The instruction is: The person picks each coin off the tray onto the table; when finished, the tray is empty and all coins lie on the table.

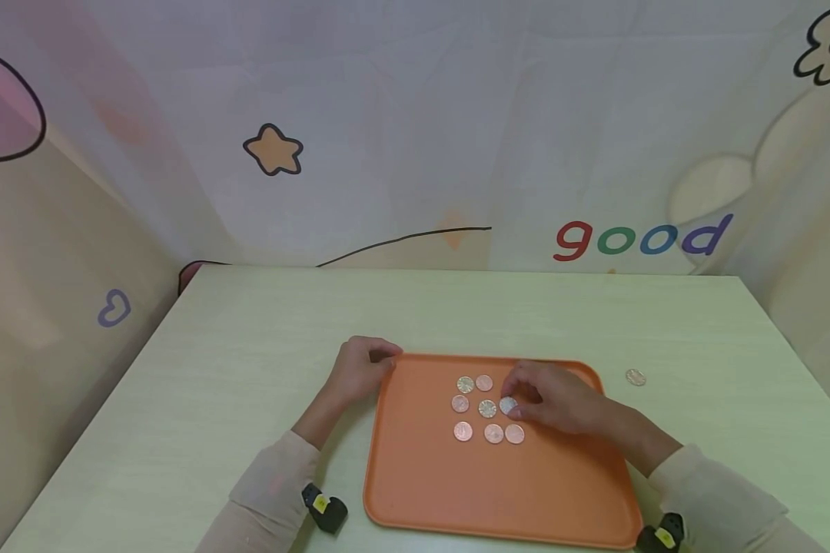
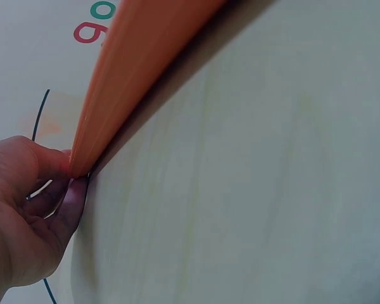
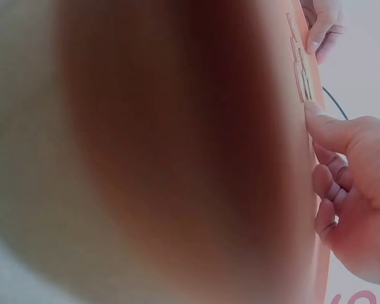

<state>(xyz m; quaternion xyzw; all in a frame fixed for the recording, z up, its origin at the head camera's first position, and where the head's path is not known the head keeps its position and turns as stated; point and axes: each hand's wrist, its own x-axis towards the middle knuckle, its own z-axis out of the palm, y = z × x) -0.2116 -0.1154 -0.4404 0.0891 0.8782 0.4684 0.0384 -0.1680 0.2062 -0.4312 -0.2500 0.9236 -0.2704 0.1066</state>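
An orange tray [image 1: 498, 491] lies on the table with several coins on it in loose rows. My left hand [image 1: 365, 362] holds the tray's back left corner, index finger at the back edge and thumb at the side; the left wrist view shows the fingertips against that corner [image 2: 80, 172]. Over the tray, my right hand [image 1: 553, 395] pinches a silvery coin [image 1: 508, 405] between thumb and index finger, at the right end of the middle row. Beside it lies another silvery coin [image 1: 487, 408]. Pinkish coins [image 1: 504, 434] form the front row.
One more coin [image 1: 635, 377] lies on the pale table [image 1: 283, 307], right of the tray. A printed cloth backdrop [image 1: 415, 138] rises behind the table's back edge. Black wrist devices [image 1: 327, 508] sit at both sleeves, the right one overlapping the tray's front right corner.
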